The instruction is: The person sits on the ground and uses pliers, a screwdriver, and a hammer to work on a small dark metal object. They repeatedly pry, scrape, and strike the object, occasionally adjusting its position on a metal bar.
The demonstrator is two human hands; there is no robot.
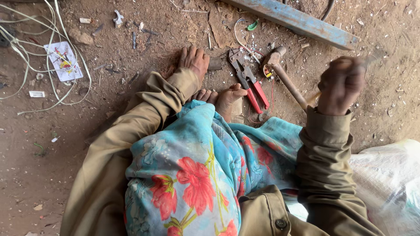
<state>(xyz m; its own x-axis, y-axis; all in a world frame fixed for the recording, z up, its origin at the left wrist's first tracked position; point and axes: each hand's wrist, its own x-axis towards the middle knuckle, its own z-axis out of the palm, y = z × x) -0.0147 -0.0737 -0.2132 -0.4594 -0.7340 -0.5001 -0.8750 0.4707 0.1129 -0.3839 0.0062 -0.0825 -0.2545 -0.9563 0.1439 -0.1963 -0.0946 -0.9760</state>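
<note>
My right hand (pixel 341 84) is raised above the ground at the right, fist closed around a thin wooden handle (pixel 313 97). The handle's far end is a motion blur past my knuckles. My left hand (pixel 194 59) presses down on the dirt at centre top, fingers bent, next to a small dark block (pixel 215 64) and a tuft of fine reddish wire (pixel 168 65). What lies under its fingers is hidden. A hammer (pixel 280 72) and red-handled pliers (pixel 250 83) lie between my two hands, just beyond my bare foot (pixel 227 98).
A blue metal bar (pixel 297 19) lies across the top. Loose white cables (pixel 65 52) and a playing card (pixel 64 61) are at the left. A white sack (pixel 389 183) sits at the lower right. Small scraps litter the dirt.
</note>
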